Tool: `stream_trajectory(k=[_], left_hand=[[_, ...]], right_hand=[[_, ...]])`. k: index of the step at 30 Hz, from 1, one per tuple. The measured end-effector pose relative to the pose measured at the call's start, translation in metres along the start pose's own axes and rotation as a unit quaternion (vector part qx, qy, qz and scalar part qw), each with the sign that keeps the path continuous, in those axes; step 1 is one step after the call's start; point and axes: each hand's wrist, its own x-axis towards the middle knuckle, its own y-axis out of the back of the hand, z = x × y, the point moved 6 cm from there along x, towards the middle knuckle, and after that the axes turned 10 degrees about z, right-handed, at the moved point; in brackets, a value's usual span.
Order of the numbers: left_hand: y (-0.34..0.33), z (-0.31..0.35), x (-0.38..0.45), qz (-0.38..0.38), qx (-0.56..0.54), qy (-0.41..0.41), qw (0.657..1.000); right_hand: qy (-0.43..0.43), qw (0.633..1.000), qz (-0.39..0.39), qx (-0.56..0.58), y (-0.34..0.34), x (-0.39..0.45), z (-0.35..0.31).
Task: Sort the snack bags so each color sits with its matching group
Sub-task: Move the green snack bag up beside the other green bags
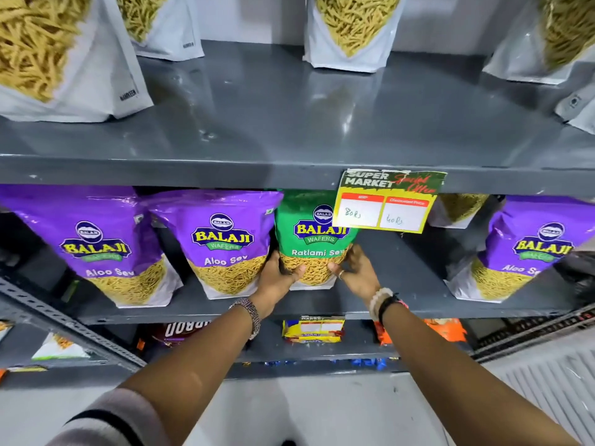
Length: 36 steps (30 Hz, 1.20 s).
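A green snack bag [310,233] marked Ratlami Sev stands upright on the middle shelf [402,284]. My left hand [277,278] grips its lower left side and my right hand [355,272] grips its lower right side. Directly to its left stand two purple Aloo Sev bags [222,239] [93,243], the nearer one touching the green bag. A third purple bag [528,249] stands far right on the same shelf, with bare shelf between it and the green bag.
A price tag [386,201] hangs from the upper shelf edge, covering the green bag's top right corner. White bags [351,30] of sev stand on the upper shelf. Another white bag [457,207] sits behind the tag. Mixed packets [312,329] lie on the lower shelf.
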Motion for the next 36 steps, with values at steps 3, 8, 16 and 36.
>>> stream_trajectory(k=[3, 8, 16, 36], left_hand=[[-0.001, 0.007, -0.002, 0.006, 0.036, -0.002, 0.999], [-0.02, 0.009, -0.025, -0.024, 0.053, 0.008, 0.998], [-0.078, 0.003, -0.093, -0.074, 0.082, 0.009, 0.994], [-0.085, 0.23, -0.21, -0.075, 0.057, -0.292, 0.952]], right_hand=[[0.008, 1.0, 0.009, 0.005, 0.007, -0.002, 0.002], [0.013, 0.997, 0.08, -0.003, 0.045, -0.026, 0.02], [0.037, 0.992, 0.118, 0.006, 0.131, -0.075, 0.061], [0.287, 0.928, 0.205, 0.118, 0.276, -0.18, -0.139]])
